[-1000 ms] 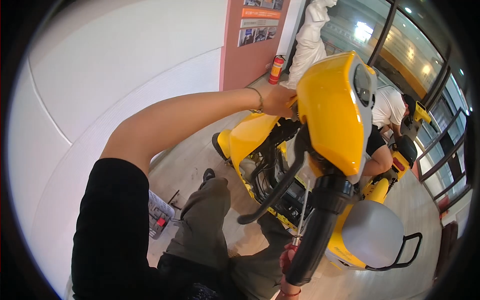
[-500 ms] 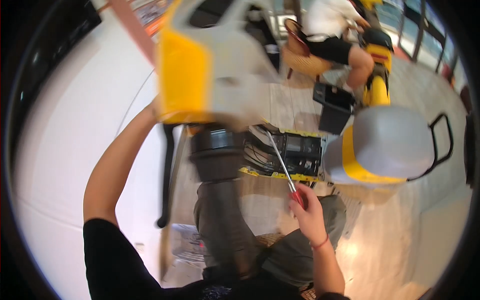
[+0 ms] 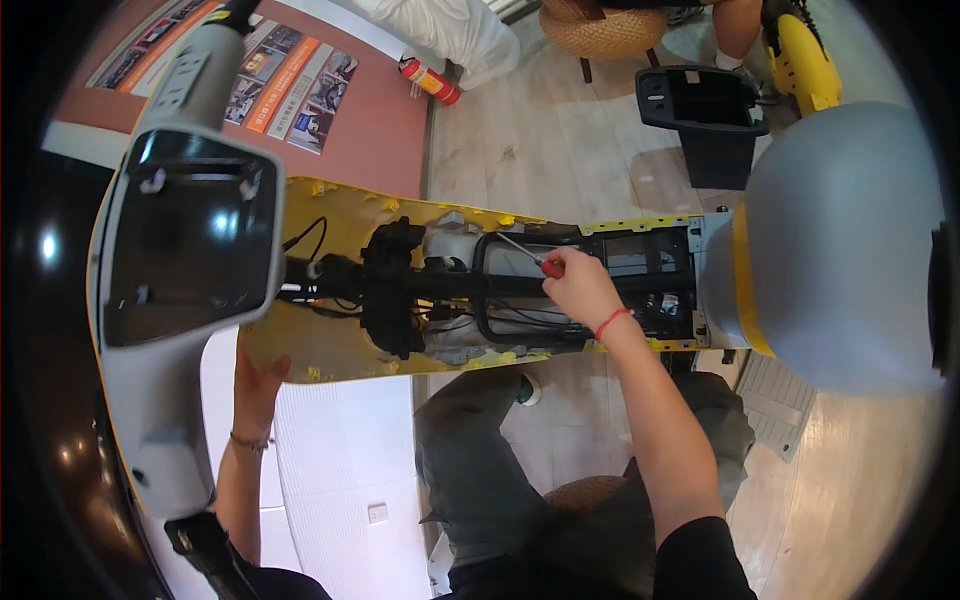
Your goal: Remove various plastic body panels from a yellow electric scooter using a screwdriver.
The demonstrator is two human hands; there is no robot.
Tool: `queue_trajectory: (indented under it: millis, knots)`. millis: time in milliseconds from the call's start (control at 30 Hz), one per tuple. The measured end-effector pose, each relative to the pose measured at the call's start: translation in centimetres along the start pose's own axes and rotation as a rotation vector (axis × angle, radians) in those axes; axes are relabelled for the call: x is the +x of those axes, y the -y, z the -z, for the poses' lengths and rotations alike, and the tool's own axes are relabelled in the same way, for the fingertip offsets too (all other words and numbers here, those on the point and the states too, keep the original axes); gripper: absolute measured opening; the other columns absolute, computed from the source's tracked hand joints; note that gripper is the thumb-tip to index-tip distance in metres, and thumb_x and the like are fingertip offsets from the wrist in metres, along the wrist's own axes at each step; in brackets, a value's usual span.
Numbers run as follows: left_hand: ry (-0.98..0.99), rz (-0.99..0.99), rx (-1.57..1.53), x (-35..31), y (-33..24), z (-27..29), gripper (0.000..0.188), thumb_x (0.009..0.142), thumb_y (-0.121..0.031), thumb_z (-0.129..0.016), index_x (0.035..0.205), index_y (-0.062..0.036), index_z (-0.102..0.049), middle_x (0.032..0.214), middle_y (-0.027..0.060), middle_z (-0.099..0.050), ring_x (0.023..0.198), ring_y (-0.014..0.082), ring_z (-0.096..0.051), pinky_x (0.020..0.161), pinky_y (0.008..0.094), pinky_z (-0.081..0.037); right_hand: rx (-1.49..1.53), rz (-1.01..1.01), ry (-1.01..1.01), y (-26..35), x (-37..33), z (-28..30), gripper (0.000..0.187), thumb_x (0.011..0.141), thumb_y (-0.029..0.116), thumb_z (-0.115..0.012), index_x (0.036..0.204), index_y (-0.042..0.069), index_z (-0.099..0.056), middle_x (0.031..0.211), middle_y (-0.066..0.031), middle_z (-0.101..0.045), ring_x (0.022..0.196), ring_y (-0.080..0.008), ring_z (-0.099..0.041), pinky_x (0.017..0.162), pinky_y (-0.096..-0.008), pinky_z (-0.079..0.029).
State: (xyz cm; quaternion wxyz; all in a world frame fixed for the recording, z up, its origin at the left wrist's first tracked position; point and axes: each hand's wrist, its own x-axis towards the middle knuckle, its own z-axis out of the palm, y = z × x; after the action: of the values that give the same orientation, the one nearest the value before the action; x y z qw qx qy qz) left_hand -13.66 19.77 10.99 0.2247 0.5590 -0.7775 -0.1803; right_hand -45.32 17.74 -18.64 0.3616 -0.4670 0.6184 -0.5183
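Observation:
An electric scooter lies before me with its body opened up, its black tube frame (image 3: pixel 485 285) and wiring bare between yellow side panels. My right hand (image 3: pixel 585 285) is closed round the red handle of a screwdriver (image 3: pixel 522 248); its metal shaft points to the far left, with the tip by the far yellow panel (image 3: pixel 470 212). At the left, my left hand (image 3: pixel 262 385) grips the near edge of the yellow front panel (image 3: pixel 330 372), thumb on the inner face and some fingers hidden. The handlebar's dark display (image 3: pixel 190 240) stands close by on the left.
The grey seat (image 3: pixel 850 250) rises at the right. A black storage bin (image 3: pixel 700 130) stands on the floor beyond, near a yellow part (image 3: pixel 808 65) and a seated person's leg (image 3: pixel 738 30). A fire extinguisher (image 3: pixel 428 80) is by the pink wall panel (image 3: pixel 385 130). A grey ribbed panel (image 3: pixel 775 405) lies near right.
My view has shifted left and closer over the scooter. My right hand has moved the screwdriver in over the frame. My left hand now shows at the front panel's near edge.

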Motion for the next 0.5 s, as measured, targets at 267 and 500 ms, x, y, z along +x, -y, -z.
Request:
queue_trajectory:
  millis: [267, 500]
  knots:
    - [-0.223, 0.159, -0.101, -1.1, 2.2, -2.9, 0.05, 0.082, -0.006, -0.061, 0.127, -0.0008, -0.039, 0.118, 0.0073, -0.052, 0.11, 0.0161, -0.047, 0.096, 0.0297, -0.036, 0.212, -0.122, 0.088, -2.6, 7.7, -3.8, 0.026, 0.071, 0.018, -0.063, 0.092, 0.002, -0.066, 0.089, -0.0195, -0.066, 0.086, -0.0334, -0.063, 0.079, -0.0376, -0.05]
    - [-0.172, 0.257, -0.346, -3.1, 6.4, -6.2, 0.048, 0.086, -0.003, -0.058, 0.13, -0.0005, -0.039, 0.125, 0.0094, -0.049, 0.116, 0.0202, -0.047, 0.099, 0.0347, -0.037, 0.104, -0.139, 0.069, -1.3, 9.5, -4.3, 0.023, 0.069, 0.016, -0.063, 0.088, 0.004, -0.068, 0.084, -0.0192, -0.066, 0.082, -0.0347, -0.063, 0.076, -0.0404, -0.05]
